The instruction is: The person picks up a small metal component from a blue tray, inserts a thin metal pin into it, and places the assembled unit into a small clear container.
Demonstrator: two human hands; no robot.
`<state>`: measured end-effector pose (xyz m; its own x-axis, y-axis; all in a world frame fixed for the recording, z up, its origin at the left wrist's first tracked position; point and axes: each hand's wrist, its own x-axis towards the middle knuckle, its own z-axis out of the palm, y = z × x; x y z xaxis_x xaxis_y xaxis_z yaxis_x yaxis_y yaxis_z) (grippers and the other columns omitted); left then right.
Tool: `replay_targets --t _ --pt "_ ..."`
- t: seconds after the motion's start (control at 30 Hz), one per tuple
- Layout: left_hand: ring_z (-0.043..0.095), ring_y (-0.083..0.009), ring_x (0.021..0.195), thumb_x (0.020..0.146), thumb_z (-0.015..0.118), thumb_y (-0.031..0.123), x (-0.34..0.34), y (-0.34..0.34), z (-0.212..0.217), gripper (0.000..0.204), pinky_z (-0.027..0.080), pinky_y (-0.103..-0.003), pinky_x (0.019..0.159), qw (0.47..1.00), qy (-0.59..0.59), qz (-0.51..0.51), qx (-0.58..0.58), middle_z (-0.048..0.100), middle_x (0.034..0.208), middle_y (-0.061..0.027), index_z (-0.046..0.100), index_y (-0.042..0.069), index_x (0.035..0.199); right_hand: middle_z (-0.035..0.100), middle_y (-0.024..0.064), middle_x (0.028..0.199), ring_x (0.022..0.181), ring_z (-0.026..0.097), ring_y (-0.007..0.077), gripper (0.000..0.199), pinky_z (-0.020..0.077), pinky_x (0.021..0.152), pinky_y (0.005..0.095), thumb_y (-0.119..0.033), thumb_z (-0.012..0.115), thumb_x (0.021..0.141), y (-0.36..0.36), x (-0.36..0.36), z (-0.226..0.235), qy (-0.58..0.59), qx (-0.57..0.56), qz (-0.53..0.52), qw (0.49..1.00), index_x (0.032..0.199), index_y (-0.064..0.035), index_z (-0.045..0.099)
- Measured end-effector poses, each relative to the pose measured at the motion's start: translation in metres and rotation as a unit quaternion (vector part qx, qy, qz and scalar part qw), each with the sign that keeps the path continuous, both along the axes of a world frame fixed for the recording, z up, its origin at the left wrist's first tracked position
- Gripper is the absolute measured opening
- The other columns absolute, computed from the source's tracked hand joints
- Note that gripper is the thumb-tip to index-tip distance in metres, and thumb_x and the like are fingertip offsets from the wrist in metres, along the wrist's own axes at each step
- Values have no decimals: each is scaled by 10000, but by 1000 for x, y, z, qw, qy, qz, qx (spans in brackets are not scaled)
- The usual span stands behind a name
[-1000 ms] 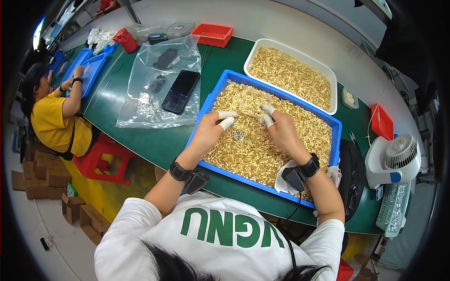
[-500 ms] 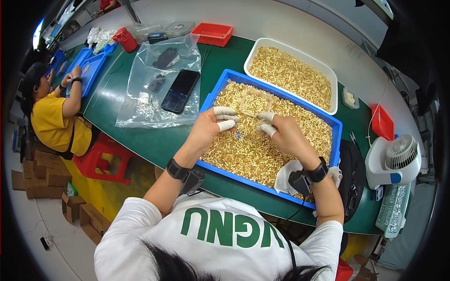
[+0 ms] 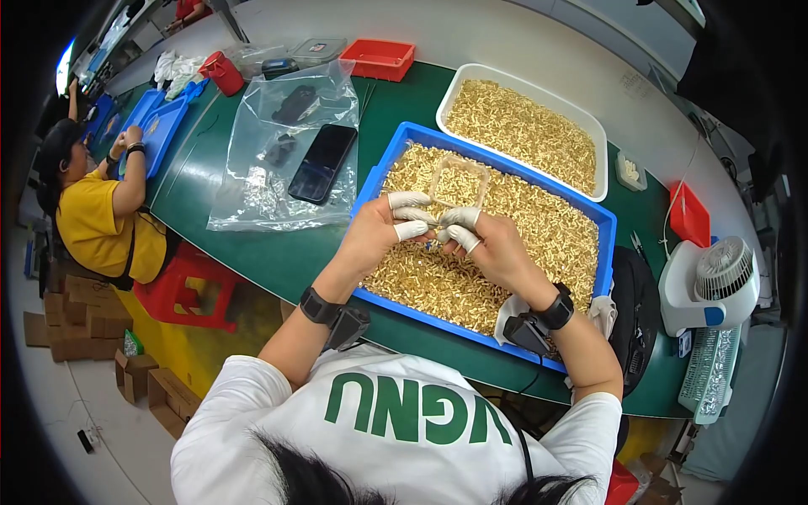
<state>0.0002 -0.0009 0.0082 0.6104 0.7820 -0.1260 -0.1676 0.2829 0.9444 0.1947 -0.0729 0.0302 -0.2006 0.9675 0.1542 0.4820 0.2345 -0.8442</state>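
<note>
White finger cots cover several fingers of both hands. Over the blue tray (image 3: 491, 338), my left hand (image 3: 379, 229) is closed in a pinch, and what it grips is too small to make out. My right hand (image 3: 495, 244) is pinched too, its fingertips meeting those of the left; anything between them is hidden. Many small gold-coloured metal pieces (image 3: 539, 240) fill the tray beneath. Just beyond my fingers, a small clear square box (image 3: 459, 183) lies on top of the pieces.
Behind stands a white tub (image 3: 601, 160) of similar gold pieces. To the left, a black phone (image 3: 323, 164) rests on a clear plastic bag (image 3: 244, 189). A white fan (image 3: 711, 286) and a black bag (image 3: 635, 311) are at the right. A co-worker in yellow (image 3: 93, 210) sits far left.
My right hand has moved left, and its fingertips now meet those of my left hand. Half a second ago there was a gap between them. The clear box stays in place.
</note>
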Motion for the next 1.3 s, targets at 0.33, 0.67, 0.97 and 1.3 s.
replay_targets --t 0.33,0.67,0.97,1.3 --pt "647 -138 830 828 619 -14 9 -12 -2 434 527 -264 737 964 147 11 219 666 974 -88 520 33 1248 660 75 710 623 656 181 98 516 568 307 -91 508 923 2 -6 -6 -74 -55 -19 996 967 -29 569" --pt "646 -201 820 806 663 82 8 -7 -15 338 520 -329 715 952 154 138 225 662 931 -116 598 35 1134 624 113 610 561 626 275 204 479 538 392 -153 509 918 12 4 -19 -163 1 -96 982 1076 -43 577" --pt "539 -316 998 753 702 123 -3 -10 -6 250 421 -377 865 761 380 -158 502 613 933 -110 653 38 984 646 86 675 550 620 192 351 494 553 303 -113 483 931 16 27 -19 -216 -49 -115 968 1264 -4 481" --pt "631 -206 752 836 596 41 1 -3 -12 166 499 -310 671 956 203 -18 209 661 841 -107 639 19 994 674 104 795 663 661 184 240 517 610 297 -65 496 919 8 14 -2 -95 -51 -4 994 1142 1 555"
